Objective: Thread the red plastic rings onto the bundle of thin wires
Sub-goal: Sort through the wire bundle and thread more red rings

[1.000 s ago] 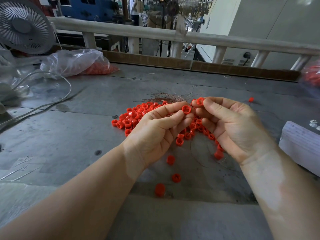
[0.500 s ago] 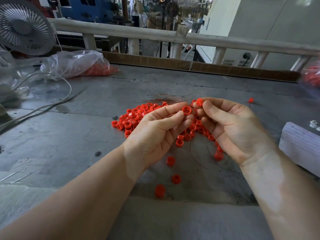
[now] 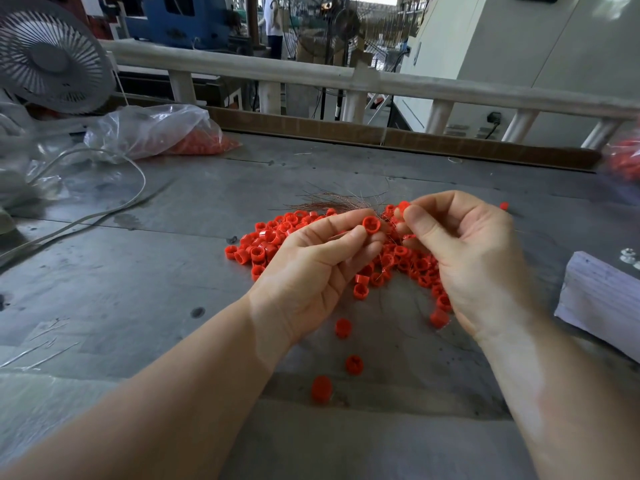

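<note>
A heap of red plastic rings (image 3: 273, 237) lies on the grey metal table (image 3: 138, 278), partly hidden behind my hands. My left hand (image 3: 311, 268) pinches one red ring (image 3: 371, 224) between thumb and fingers, its opening facing me. A bundle of thin coppery wires (image 3: 332, 202) fans out to the left just behind that hand. My right hand (image 3: 474, 258) pinches the thin wires close to that ring, and another red ring (image 3: 402, 206) shows at its fingertips. A few strands hang down between my hands.
Loose rings (image 3: 354, 364) lie scattered near the front edge. A clear bag of red rings (image 3: 162, 133), a white fan (image 3: 45, 60) and a white cable (image 3: 104, 209) are at the back left. A white stack of paper (image 3: 602, 299) sits at the right. A railing (image 3: 346, 77) runs behind the table.
Both hands stay close together over the heap. The right thumb has curled in slightly toward the ring in the left fingers; little else has shifted.
</note>
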Demonstrator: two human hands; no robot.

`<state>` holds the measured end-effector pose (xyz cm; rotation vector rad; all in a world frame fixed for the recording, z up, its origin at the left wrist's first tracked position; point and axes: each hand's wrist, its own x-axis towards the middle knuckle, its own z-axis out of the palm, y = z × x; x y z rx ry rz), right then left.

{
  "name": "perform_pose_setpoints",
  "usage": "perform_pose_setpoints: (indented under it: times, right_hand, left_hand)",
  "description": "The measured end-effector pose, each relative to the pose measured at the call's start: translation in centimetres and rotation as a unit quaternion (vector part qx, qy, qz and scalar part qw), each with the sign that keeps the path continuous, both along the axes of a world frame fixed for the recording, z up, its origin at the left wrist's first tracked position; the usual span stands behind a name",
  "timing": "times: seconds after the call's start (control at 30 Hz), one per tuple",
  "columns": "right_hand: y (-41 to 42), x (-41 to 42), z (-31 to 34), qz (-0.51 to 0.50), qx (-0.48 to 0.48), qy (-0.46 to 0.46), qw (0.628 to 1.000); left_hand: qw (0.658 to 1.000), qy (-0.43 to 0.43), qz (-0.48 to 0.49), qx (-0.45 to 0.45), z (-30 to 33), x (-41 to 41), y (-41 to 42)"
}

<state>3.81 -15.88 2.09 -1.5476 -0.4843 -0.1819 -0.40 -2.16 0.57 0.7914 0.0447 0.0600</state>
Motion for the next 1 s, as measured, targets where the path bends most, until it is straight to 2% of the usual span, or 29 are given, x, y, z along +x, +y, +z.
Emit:
perform_pose_setpoints:
  times: [0.1,0.23,0.57,1.0]
  right_hand:
    - [0.18,-0.2,-0.14,-0.051,-0.072,-0.117,0.989]
    - [0.5,-0.7,-0.19,-0.068,-0.116,-0.188,0.973]
    - [0.64,-0.77,-0.37,-0.054,-0.14,-0.178,0.972]
    - [0.62,-0.67,-0.66,-0.079,-0.172,-0.259,0.947]
  left_hand:
    - [1.0,-0.002,0.005,0.0,-0.01,0.02,-0.01]
    - [1.0,-0.004,0.008,-0.002,-0.06,0.04,-0.13]
    - [1.0,-0.002,0.014,-0.006,0.03,-0.05,-0.12]
    - [1.0,-0.008,0.017,0.006,0.16,-0.11,-0.27]
